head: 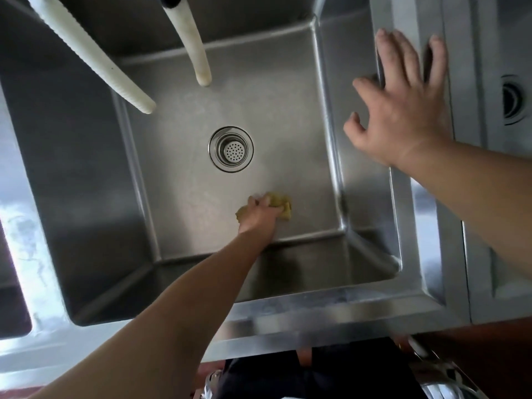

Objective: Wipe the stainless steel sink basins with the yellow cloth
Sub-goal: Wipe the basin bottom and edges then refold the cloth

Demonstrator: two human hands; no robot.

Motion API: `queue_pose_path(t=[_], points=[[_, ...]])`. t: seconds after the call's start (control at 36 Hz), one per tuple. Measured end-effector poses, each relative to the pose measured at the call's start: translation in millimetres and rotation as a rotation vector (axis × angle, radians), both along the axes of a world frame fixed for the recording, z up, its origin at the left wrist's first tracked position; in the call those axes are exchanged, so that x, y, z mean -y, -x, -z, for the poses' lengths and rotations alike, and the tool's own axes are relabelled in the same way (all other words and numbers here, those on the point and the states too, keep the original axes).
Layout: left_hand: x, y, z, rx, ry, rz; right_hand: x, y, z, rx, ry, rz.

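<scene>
The wiping is under way on the floor of the basin (178, 180), at its near right part. The left hand (259, 216) reaches down into it, fingers (253, 201) curled over the yellow cloth (283, 205) and pressing it flat to the steel; the cloth is bunched, dull yellow, showing mostly beyond and to the right of the fingers, with a small corner out to their left. It looks soft and damp enough to slide, though that is a guess. The steel around it looks matte and faintly streaked.

Next, I judge, the hand must sweep the cloth away from the near wall toward the drain (231, 148), which lies farther off and a little left of the fingers, then up the walls.

Farther right, the right hand (403, 110) rests open on the basin rim (408, 214), fingers spread wide, holding nothing. Beyond the drain, two white hoses (95, 57) hang over the basin.
</scene>
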State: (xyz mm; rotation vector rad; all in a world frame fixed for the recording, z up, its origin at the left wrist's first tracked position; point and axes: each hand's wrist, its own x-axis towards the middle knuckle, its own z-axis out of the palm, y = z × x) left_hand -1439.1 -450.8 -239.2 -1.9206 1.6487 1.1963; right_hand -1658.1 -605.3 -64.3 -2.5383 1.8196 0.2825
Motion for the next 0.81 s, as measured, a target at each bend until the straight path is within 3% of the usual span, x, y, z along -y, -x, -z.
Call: queue_pose_path(t=[0.19,0.42,0.5,0.58,0.67,0.75,0.81], points=[[-15.0,8.9,-10.5,-0.13,-0.241,0.282,0.8,1.4,3.8,-0.016,0.017,-0.002],[16.3,0.6,-47.4,-0.175,-0.47,0.3,0.6,3.3,10.7,-0.062,0.058,-0.022],[23.5,-8.6,-68.7,-0.212,-0.511,0.091,-0.6,2.3,8.3,-0.04,0.033,-0.021],[19.2,-17.6,-94.1,-0.321,-0.378,-0.257,-5.1,4.3,2.9,-0.001,-0.003,-0.026],[9.4,-22.1,-124.3,-0.483,-0.231,-0.707,-28.6,1.3,-7.2,0.233,-0.003,-0.031],[-3.6,-24.6,-152.6,-0.628,-0.1,-1.022,-83.0,-15.8,-11.9,0.527,0.006,-0.079],[-12.8,-25.2,-168.4,-0.666,-0.015,-1.175,-122.5,-32.5,-13.3,0.83,-0.217,0.113]])
